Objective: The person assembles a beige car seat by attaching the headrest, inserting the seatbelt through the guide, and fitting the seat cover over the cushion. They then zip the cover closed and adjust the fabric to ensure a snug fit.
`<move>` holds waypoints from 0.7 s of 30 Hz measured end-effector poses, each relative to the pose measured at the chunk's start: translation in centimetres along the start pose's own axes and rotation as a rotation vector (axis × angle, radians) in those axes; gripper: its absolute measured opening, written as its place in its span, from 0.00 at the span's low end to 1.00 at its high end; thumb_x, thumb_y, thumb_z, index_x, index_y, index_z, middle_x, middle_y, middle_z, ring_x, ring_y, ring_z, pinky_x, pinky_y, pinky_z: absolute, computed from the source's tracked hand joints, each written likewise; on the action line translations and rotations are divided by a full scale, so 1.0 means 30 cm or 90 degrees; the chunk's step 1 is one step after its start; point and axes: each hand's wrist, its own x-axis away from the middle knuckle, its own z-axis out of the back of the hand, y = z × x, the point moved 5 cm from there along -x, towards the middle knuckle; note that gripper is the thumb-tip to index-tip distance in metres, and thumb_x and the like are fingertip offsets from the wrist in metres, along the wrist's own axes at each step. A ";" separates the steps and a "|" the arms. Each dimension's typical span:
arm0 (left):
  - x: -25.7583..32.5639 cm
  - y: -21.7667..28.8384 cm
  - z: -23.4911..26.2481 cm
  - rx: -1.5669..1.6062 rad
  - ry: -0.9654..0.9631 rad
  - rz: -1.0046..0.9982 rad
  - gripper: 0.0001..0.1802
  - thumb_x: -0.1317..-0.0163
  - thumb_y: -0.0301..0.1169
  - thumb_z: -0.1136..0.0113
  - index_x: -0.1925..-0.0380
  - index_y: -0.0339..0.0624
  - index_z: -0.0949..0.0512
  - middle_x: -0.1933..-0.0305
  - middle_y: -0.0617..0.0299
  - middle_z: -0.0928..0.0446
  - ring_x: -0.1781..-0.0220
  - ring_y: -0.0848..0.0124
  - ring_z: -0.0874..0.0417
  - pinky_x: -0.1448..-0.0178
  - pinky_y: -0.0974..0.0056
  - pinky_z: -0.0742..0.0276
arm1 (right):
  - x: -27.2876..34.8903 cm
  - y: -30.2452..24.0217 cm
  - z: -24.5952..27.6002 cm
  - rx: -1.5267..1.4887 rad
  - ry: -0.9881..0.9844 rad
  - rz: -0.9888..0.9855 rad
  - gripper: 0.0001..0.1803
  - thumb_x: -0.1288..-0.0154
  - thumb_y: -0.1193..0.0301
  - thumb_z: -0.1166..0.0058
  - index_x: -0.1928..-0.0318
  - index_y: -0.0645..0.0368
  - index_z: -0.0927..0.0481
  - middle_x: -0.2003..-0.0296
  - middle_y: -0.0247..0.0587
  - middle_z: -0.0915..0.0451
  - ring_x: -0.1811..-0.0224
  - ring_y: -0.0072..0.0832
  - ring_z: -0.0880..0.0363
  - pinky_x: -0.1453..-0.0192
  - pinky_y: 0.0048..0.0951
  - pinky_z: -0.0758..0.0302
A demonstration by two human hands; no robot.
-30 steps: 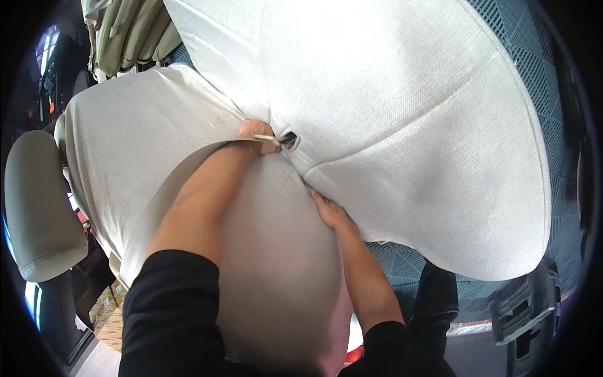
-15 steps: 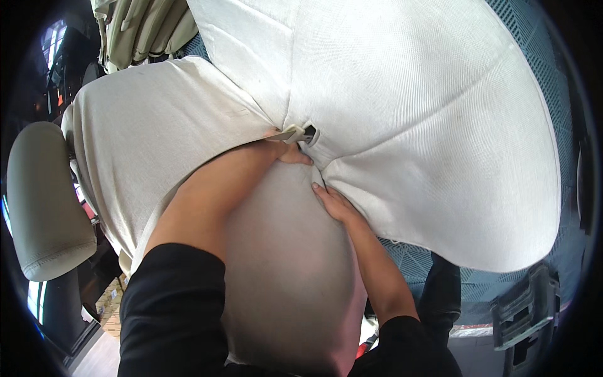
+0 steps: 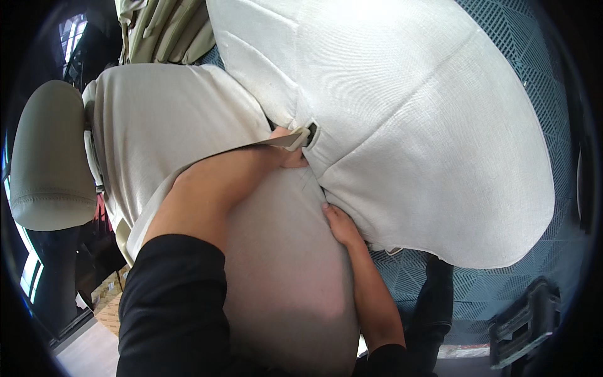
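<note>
My left arm reaches beneath a beige strap point(image 3: 232, 143) toward the crease between two fabric-covered seat parts. There my left hand point(image 3: 293, 157) presses into the fold; the thumb side shows, and most of the fingers are hidden. Beside it, a cream clip point(image 3: 299, 138) on the strap's end sits at a slot in the pale ribbed seat cushion point(image 3: 427, 138). Lower along the same crease, my right hand point(image 3: 341, 224) lies against the edge of the smooth beige seat section point(image 3: 282, 251), its fingers partly tucked out of sight, so its grip cannot be made out.
A grey headrest point(image 3: 53, 157) stands at the left beside the fabric-covered backrest point(image 3: 169, 107). Several stacked beige padded pieces point(image 3: 169, 31) lie at the top left. Teal patterned flooring point(image 3: 502, 44) surrounds the cushion, and a dark plastic frame point(image 3: 524, 323) sits at the lower right.
My right hand has slid slightly down and right along the crease. My left hand stays in the fold by the clip. The view has shifted, with the headrest now higher.
</note>
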 end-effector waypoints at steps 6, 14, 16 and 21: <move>-0.005 -0.331 0.210 -0.067 -0.042 0.405 0.23 0.38 0.48 0.41 0.50 0.48 0.14 0.42 0.55 0.17 0.39 0.58 0.17 0.34 0.51 0.26 | -0.013 -0.012 0.057 0.026 -0.028 -0.084 0.55 0.33 0.29 0.67 0.25 0.66 0.42 0.23 0.58 0.46 0.19 0.45 0.51 0.18 0.38 0.57; -0.030 -0.478 -0.145 -0.075 -0.296 0.201 0.43 0.35 0.63 0.51 0.23 0.61 0.42 0.17 0.63 0.49 0.16 0.58 0.52 0.21 0.34 0.57 | -0.026 0.029 0.031 0.009 -0.061 -0.119 0.62 0.38 0.24 0.67 0.24 0.68 0.45 0.23 0.59 0.47 0.19 0.46 0.52 0.17 0.39 0.55; -0.090 -0.430 -0.107 -0.113 -0.309 0.220 0.40 0.33 0.61 0.52 0.24 0.61 0.39 0.18 0.61 0.47 0.16 0.58 0.52 0.21 0.33 0.55 | -0.028 0.020 0.049 -0.003 -0.033 -0.131 0.62 0.38 0.24 0.67 0.25 0.68 0.44 0.24 0.60 0.46 0.19 0.46 0.51 0.18 0.39 0.55; -0.141 -0.431 -0.157 -0.208 -0.247 0.192 0.34 0.27 0.53 0.57 0.25 0.51 0.37 0.19 0.57 0.43 0.19 0.55 0.43 0.24 0.32 0.46 | -0.028 0.012 0.053 -0.005 -0.062 -0.160 0.65 0.42 0.22 0.64 0.24 0.69 0.46 0.23 0.60 0.48 0.19 0.47 0.53 0.17 0.41 0.55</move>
